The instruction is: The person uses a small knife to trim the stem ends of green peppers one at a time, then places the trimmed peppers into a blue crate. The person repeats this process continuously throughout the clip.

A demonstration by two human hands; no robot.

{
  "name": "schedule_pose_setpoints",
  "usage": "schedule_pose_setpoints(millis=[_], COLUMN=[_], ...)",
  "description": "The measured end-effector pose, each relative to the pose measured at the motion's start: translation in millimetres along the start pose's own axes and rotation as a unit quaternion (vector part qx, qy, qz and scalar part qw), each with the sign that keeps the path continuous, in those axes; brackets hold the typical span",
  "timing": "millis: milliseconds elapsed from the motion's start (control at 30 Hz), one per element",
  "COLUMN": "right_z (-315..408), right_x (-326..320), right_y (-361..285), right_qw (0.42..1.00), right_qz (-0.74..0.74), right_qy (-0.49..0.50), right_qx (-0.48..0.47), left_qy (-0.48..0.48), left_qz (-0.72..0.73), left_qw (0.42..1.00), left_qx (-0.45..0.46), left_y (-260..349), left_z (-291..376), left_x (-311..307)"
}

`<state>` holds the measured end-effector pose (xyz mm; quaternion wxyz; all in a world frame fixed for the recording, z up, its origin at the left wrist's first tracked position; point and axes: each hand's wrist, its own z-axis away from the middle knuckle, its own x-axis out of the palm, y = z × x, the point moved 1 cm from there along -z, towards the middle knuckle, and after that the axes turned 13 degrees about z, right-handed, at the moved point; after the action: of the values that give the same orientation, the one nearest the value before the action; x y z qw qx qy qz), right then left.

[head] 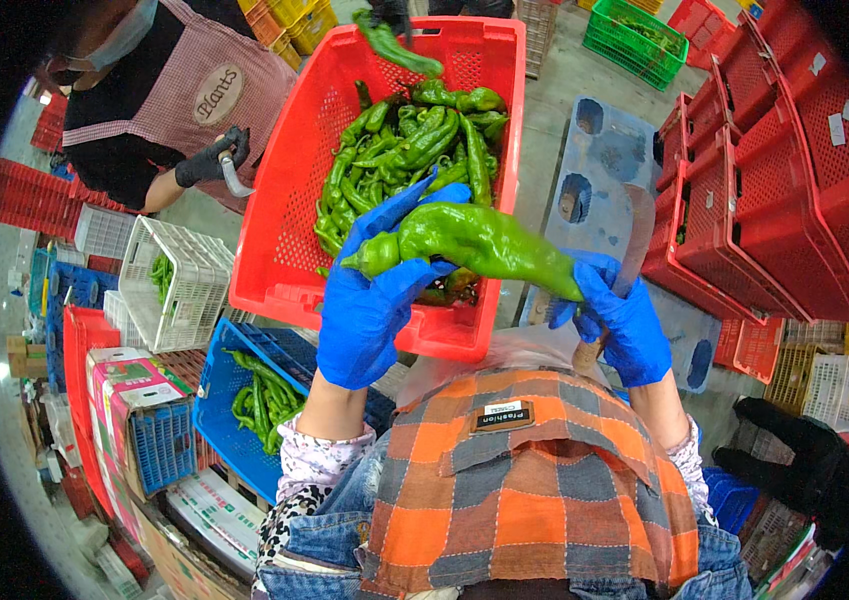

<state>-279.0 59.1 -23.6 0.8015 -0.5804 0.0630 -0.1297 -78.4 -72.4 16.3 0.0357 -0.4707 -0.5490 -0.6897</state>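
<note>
A large green pepper [484, 244] spans the space between my hands, above a red perforated crate [267, 247]. In a blue glove, my left hand [372, 307] grips the pepper near its stem end. My right hand [619, 315], gloved alike, has its fingers at the pepper's tip. It also holds a knife, whose blade [636, 232] rises past the hand and whose wooden handle [588, 354] shows below. Inside the crate lies a heap of green peppers [424, 142]. Part of that heap is hidden behind my left hand and the held pepper.
Across the crate, a black-gloved hand [387, 15] is at a pepper [398, 49]. Another person's gloved hand [214, 157] holds a curved blade [233, 180]. Red crates [769, 180] stand stacked at right beside a blue-grey plastic pallet [604, 165]. A blue crate [218, 397] with peppers sits at left.
</note>
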Motion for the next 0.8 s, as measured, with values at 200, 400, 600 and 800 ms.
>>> schedule_pose_setpoints(millis=[200, 400, 600, 800], right_z=[0.9, 4.0, 4.8, 5.5], right_x=[-0.7, 1.5, 6.5, 2.3], right_y=[1.3, -10.1, -10.6, -2.5], right_qw=[0.998, 0.998, 0.992, 0.993], right_qz=[0.028, 0.048, 0.081, 0.099], right_qy=[0.037, 0.004, -0.001, 0.022], right_qx=[-0.041, -0.028, -0.099, -0.061], left_qy=[-0.011, 0.033, 0.022, 0.029], left_qz=[0.035, 0.027, 0.184, 0.164], left_qw=[0.999, 0.998, 0.981, 0.983], left_qx=[-0.032, -0.041, -0.058, -0.080], left_y=[-3.4, -8.1, -22.2, -24.4], left_z=[-1.9, -2.5, -4.2, -3.6], left_x=[1.0, -11.0, -20.8, -12.3])
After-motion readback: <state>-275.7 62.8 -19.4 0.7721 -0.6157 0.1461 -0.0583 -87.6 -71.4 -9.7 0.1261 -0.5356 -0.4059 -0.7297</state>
